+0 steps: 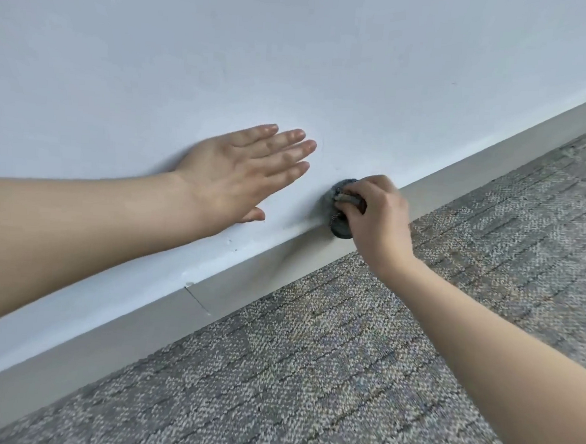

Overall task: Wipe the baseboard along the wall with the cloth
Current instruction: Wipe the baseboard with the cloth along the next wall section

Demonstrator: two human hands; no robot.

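Along the foot of the white wall (pixel 294 67) runs a pale grey baseboard (pixel 458 181), slanting across my view from the lower left up to the right edge. Below it lies grey patterned carpet (pixel 344 362), laid in squares. A thin seam (pixel 197 298) crosses the baseboard toward its lower left end, and a small chip (pixel 189 281) shows in the wall paint just above it.

My left hand (pixel 232 177) lies flat against the wall above the baseboard, fingers straight and close together, holding nothing. My right hand (pixel 377 220) is just beside it, nearer the floor, with its fingers curled round a bunched dark grey cloth (pixel 342 212). It presses the cloth against the top edge of the baseboard, where board meets wall. The cloth pokes out of my fist on the wall side and overlaps both the upper baseboard and the bottom of the wall. How much of it is folded inside my palm I cannot tell.
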